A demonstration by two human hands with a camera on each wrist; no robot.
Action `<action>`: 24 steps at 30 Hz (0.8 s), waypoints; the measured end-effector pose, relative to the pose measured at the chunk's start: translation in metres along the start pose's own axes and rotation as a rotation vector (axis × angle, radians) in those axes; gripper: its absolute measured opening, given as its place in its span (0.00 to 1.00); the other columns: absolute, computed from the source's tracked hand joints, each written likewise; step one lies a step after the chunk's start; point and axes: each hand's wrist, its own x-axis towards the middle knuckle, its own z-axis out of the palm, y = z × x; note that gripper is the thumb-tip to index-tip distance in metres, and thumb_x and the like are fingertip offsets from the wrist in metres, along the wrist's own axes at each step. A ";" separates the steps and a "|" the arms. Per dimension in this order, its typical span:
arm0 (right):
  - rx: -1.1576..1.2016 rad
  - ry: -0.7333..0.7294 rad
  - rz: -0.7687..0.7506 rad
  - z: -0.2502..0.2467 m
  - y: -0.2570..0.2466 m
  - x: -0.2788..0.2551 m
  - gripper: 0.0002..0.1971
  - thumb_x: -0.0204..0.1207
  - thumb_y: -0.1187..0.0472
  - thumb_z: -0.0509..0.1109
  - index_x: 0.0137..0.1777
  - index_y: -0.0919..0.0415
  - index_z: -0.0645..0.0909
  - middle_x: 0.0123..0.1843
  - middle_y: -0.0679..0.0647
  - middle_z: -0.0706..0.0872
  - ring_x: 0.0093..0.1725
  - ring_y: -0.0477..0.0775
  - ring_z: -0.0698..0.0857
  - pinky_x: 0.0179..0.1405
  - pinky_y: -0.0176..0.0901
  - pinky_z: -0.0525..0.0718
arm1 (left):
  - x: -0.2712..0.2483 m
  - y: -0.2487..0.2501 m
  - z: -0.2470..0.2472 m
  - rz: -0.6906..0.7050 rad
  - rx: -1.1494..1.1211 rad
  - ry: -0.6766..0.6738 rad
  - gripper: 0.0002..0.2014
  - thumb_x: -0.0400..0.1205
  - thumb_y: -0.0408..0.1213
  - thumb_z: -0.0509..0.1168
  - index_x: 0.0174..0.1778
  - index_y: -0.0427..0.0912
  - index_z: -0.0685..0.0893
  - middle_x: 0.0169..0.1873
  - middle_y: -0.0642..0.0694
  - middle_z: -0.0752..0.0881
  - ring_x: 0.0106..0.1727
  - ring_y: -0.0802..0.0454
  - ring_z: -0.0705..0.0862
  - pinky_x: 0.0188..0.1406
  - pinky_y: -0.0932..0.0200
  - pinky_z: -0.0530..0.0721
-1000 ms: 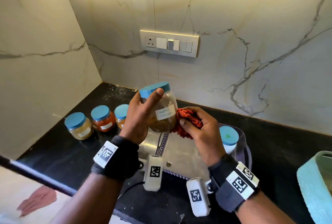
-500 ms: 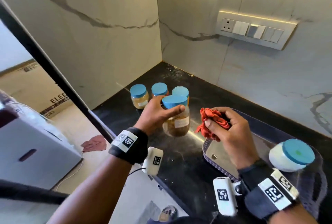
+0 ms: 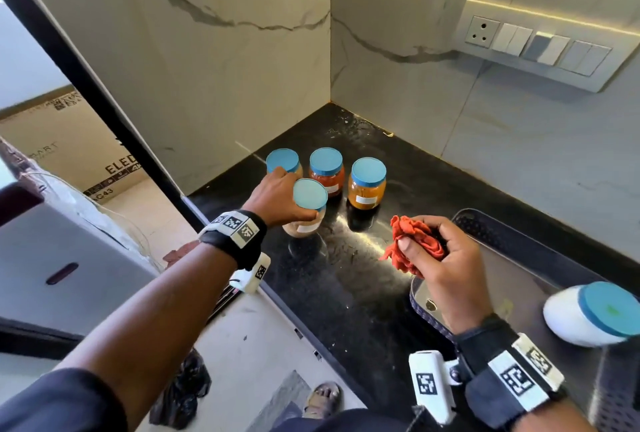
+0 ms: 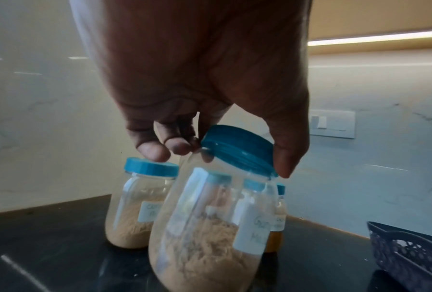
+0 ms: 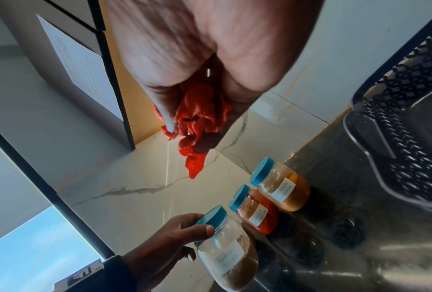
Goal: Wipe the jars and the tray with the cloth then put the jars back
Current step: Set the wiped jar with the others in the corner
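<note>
My left hand [image 3: 282, 198] grips a blue-lidded jar of brown powder [image 3: 306, 220] by its neck, thumb on one side, fingers on the other. The jar [image 4: 209, 217] is tilted, its base at or just above the black counter [image 3: 346, 276]; I cannot tell if it touches. Three more blue-lidded jars stand behind it: a beige one [image 3: 283, 161], a red one [image 3: 326, 170] and an orange one [image 3: 367, 186]. My right hand [image 3: 429, 253] holds a bunched red cloth [image 3: 414, 241] above the left end of the dark perforated tray [image 3: 502, 234]. A white jar [image 3: 585, 315] lies in the tray.
Marble walls close the corner behind the jars, with a switch panel [image 3: 533, 51] at the right. The counter's front edge runs diagonally at the left, the floor and a grey appliance [image 3: 62, 258] below it.
My left hand carried the brown jar away from the cloth, leftward and down beside the three jars. My right hand kept the cloth near the tray. The head view swung left.
</note>
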 end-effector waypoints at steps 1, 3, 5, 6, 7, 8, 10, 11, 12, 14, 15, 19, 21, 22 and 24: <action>-0.018 0.019 0.010 0.000 0.002 0.001 0.11 0.75 0.65 0.80 0.54 0.53 0.87 0.48 0.42 0.91 0.50 0.45 0.90 0.46 0.34 0.89 | 0.005 -0.002 0.002 -0.005 -0.022 -0.010 0.37 0.71 0.63 0.80 0.70 0.45 0.81 0.60 0.45 0.79 0.58 0.51 0.76 0.57 0.53 0.81; -0.045 0.054 0.035 -0.002 0.006 0.003 0.11 0.75 0.64 0.80 0.55 0.53 0.87 0.48 0.45 0.92 0.51 0.46 0.91 0.48 0.38 0.90 | 0.013 -0.003 0.003 -0.008 -0.062 -0.026 0.35 0.72 0.61 0.81 0.70 0.45 0.81 0.61 0.44 0.80 0.59 0.50 0.78 0.59 0.51 0.83; -0.071 0.066 0.049 -0.002 0.009 0.004 0.10 0.75 0.63 0.80 0.55 0.53 0.87 0.49 0.46 0.92 0.51 0.47 0.91 0.49 0.40 0.90 | 0.022 -0.005 0.006 -0.015 -0.075 -0.038 0.36 0.73 0.60 0.81 0.71 0.44 0.81 0.63 0.43 0.80 0.61 0.48 0.79 0.61 0.50 0.84; -0.081 0.066 0.053 -0.003 0.010 0.004 0.10 0.75 0.63 0.80 0.55 0.54 0.87 0.49 0.46 0.91 0.51 0.46 0.91 0.49 0.40 0.90 | 0.025 -0.006 0.008 -0.020 -0.080 -0.045 0.37 0.73 0.59 0.81 0.72 0.44 0.80 0.65 0.43 0.80 0.62 0.48 0.79 0.62 0.50 0.83; -0.088 0.064 0.053 -0.003 0.011 0.004 0.10 0.76 0.63 0.80 0.55 0.54 0.87 0.49 0.46 0.91 0.51 0.46 0.91 0.49 0.40 0.90 | 0.027 -0.006 0.008 -0.023 -0.086 -0.049 0.37 0.73 0.59 0.81 0.74 0.44 0.79 0.66 0.43 0.80 0.63 0.48 0.79 0.62 0.51 0.83; -0.096 0.064 0.054 -0.004 0.012 0.004 0.10 0.76 0.63 0.80 0.55 0.54 0.87 0.49 0.45 0.91 0.51 0.46 0.90 0.49 0.39 0.90 | 0.028 -0.008 0.009 -0.033 -0.095 -0.061 0.38 0.74 0.58 0.80 0.75 0.44 0.79 0.67 0.43 0.79 0.63 0.49 0.78 0.62 0.52 0.82; -0.110 0.064 0.055 -0.004 0.012 0.004 0.11 0.75 0.63 0.80 0.56 0.55 0.87 0.49 0.45 0.91 0.51 0.44 0.90 0.49 0.37 0.90 | 0.031 -0.012 0.012 -0.043 -0.106 -0.082 0.38 0.75 0.56 0.80 0.77 0.43 0.77 0.67 0.43 0.77 0.63 0.50 0.77 0.60 0.54 0.80; -0.112 0.064 0.056 -0.004 0.013 0.005 0.11 0.75 0.63 0.80 0.56 0.55 0.87 0.49 0.45 0.91 0.51 0.44 0.90 0.49 0.37 0.89 | 0.031 -0.013 0.013 -0.042 -0.103 -0.091 0.38 0.75 0.56 0.80 0.78 0.43 0.76 0.67 0.42 0.77 0.63 0.50 0.77 0.59 0.55 0.80; -0.115 0.062 0.059 -0.005 0.014 0.005 0.11 0.75 0.63 0.80 0.57 0.55 0.87 0.50 0.45 0.91 0.51 0.43 0.90 0.50 0.37 0.90 | 0.031 -0.014 0.014 -0.044 -0.101 -0.098 0.38 0.75 0.55 0.80 0.78 0.43 0.76 0.67 0.42 0.78 0.63 0.49 0.78 0.58 0.56 0.80; -0.113 0.053 0.063 -0.006 0.015 0.006 0.12 0.75 0.62 0.80 0.57 0.56 0.87 0.51 0.45 0.91 0.52 0.44 0.90 0.51 0.39 0.90 | 0.031 -0.017 0.015 -0.056 -0.104 -0.096 0.38 0.76 0.56 0.80 0.78 0.43 0.77 0.67 0.42 0.79 0.63 0.50 0.78 0.57 0.57 0.79; -0.111 0.049 0.060 -0.006 0.015 0.006 0.12 0.76 0.62 0.80 0.58 0.56 0.87 0.51 0.46 0.91 0.52 0.45 0.90 0.51 0.40 0.91 | 0.030 -0.017 0.015 -0.057 -0.105 -0.093 0.39 0.75 0.57 0.80 0.79 0.44 0.76 0.68 0.41 0.79 0.64 0.50 0.78 0.59 0.56 0.80; -0.064 0.048 0.068 -0.007 0.019 0.006 0.11 0.76 0.63 0.80 0.57 0.55 0.87 0.51 0.49 0.92 0.51 0.49 0.92 0.51 0.51 0.93 | 0.023 -0.016 0.010 -0.060 -0.090 -0.075 0.53 0.71 0.64 0.81 0.87 0.46 0.66 0.78 0.38 0.75 0.76 0.42 0.77 0.72 0.47 0.80; -0.037 0.038 0.079 -0.009 0.024 0.005 0.12 0.76 0.62 0.80 0.57 0.52 0.87 0.52 0.51 0.92 0.52 0.56 0.93 0.51 0.60 0.92 | 0.014 -0.014 0.003 -0.093 -0.115 -0.022 0.53 0.72 0.63 0.80 0.89 0.47 0.62 0.82 0.36 0.72 0.79 0.41 0.76 0.74 0.45 0.79; -0.030 0.037 0.085 -0.010 0.025 0.005 0.12 0.76 0.62 0.80 0.57 0.52 0.87 0.52 0.51 0.92 0.52 0.57 0.93 0.52 0.61 0.92 | 0.008 -0.011 -0.001 -0.111 -0.143 0.016 0.50 0.75 0.61 0.79 0.89 0.47 0.63 0.82 0.37 0.71 0.79 0.41 0.77 0.74 0.45 0.79; -0.035 0.056 0.087 -0.012 0.024 0.001 0.12 0.75 0.64 0.80 0.56 0.53 0.88 0.51 0.49 0.92 0.52 0.52 0.92 0.52 0.57 0.92 | -0.007 -0.002 -0.006 -0.099 -0.215 0.103 0.38 0.81 0.56 0.75 0.85 0.47 0.70 0.76 0.41 0.77 0.73 0.45 0.81 0.71 0.47 0.82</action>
